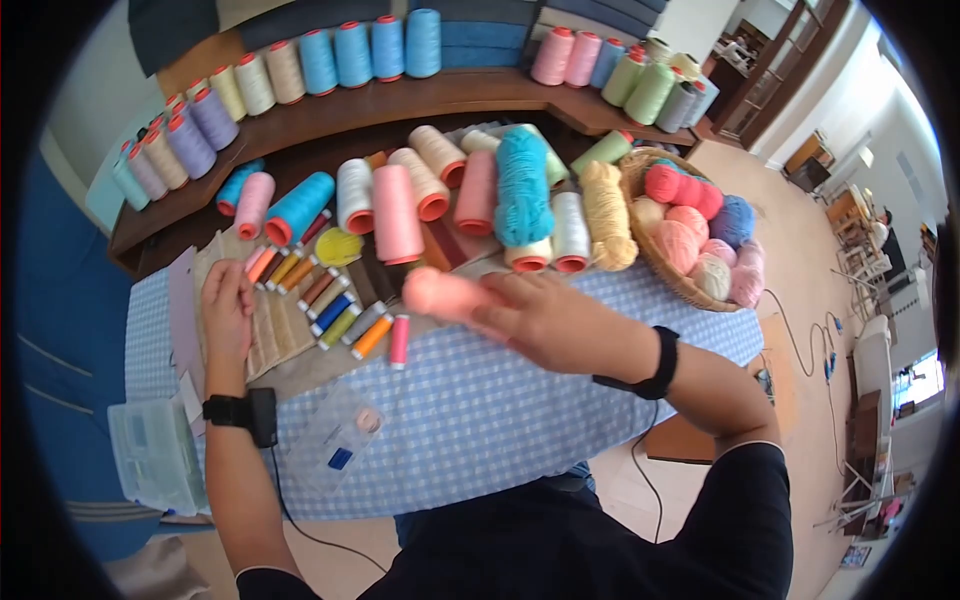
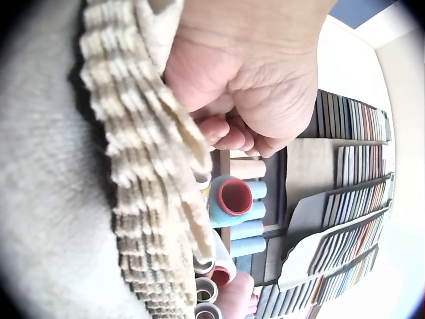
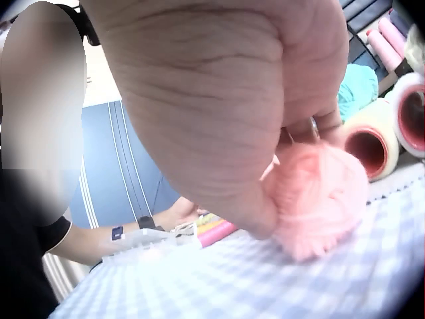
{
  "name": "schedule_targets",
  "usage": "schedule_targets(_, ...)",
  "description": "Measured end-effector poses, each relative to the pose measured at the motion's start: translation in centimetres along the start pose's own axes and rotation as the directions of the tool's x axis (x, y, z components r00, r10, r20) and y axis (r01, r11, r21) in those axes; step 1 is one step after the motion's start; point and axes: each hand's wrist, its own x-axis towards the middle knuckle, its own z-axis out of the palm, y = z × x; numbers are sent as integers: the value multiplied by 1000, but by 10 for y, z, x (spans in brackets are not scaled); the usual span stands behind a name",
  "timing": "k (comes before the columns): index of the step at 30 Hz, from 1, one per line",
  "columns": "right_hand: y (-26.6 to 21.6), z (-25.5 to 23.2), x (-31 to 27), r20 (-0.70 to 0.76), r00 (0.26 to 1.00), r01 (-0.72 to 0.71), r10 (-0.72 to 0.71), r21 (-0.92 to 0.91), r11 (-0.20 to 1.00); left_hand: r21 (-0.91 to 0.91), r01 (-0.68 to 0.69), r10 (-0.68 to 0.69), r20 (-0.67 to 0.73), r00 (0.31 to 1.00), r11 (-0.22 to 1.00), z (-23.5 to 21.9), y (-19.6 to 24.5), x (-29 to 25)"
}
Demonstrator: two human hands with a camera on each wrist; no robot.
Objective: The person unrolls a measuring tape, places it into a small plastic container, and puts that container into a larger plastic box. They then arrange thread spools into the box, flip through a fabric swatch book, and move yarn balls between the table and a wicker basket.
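Observation:
A salmon-pink skein of yarn (image 1: 440, 295), blurred in the head view, is gripped by the right hand (image 1: 560, 320) above the blue checked cloth. In the right wrist view the yarn (image 3: 320, 199) bulges out beyond the fingers of that hand (image 3: 219, 100). The left hand (image 1: 228, 310) rests at the ribbed beige fabric (image 1: 272, 325), left of the small thread spools (image 1: 322, 288). Its fingers are loosely curled in the left wrist view, beside the fabric (image 2: 133, 153), and nothing shows in the hand (image 2: 249, 73).
Large thread cones (image 1: 397, 215) and a teal skein (image 1: 523, 190) stand behind the hands. On the right is a wicker basket (image 1: 655, 255) of yarn balls. A clear packet (image 1: 335, 435) lies in front; a plastic box (image 1: 155, 455) is at the left edge.

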Motion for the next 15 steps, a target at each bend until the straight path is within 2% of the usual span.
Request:
schedule_targets(2,-4,-17,-4,-57,998,-15,25,156,988,-4,8,-8,-12,1000,1000,-2,-3,4)
schedule_targets(3,-2,-35,-3,-108,989,-71,99,242,968,-3,13,-13,-7,1000,1000,-5,-4,4)
schedule_targets(5,11,-74,-17,-94,932,-307,351,313,899,-6,14,-14,7,1000,1000,-6,-4,4)
schedule_targets(6,27,-90,-29,-154,917,-347,368,148,926,-15,16,-16,9,1000,1000,-5,-4,5)
schedule_targets(7,32,-111,-37,-85,810,-570,580,122,813,-8,22,-22,-2,1000,1000,-5,-4,5)
schedule_targets(8,55,-122,-56,-68,844,-529,532,63,846,3,28,-28,-14,999,1000,-5,-4,4)
schedule_targets(9,60,-137,-67,15,794,-607,607,-32,794,-1,28,-28,-18,999,1000,-4,-5,4)
schedule_targets(10,82,-137,-86,90,712,-683,696,-143,717,-2,30,-30,-13,999,1000,-4,-4,4)
schedule_targets(12,105,-137,-103,268,644,-725,716,-85,684,-1,30,-30,-7,1000,1000,-5,-3,4)
schedule_targets(13,108,-137,-104,267,645,-725,717,-84,684,-11,27,-27,4,1000,1000,-5,-3,4)
schedule_targets(15,111,-135,-100,418,395,-877,818,-95,472,-17,22,-21,16,1000,1000,-5,-4,4)
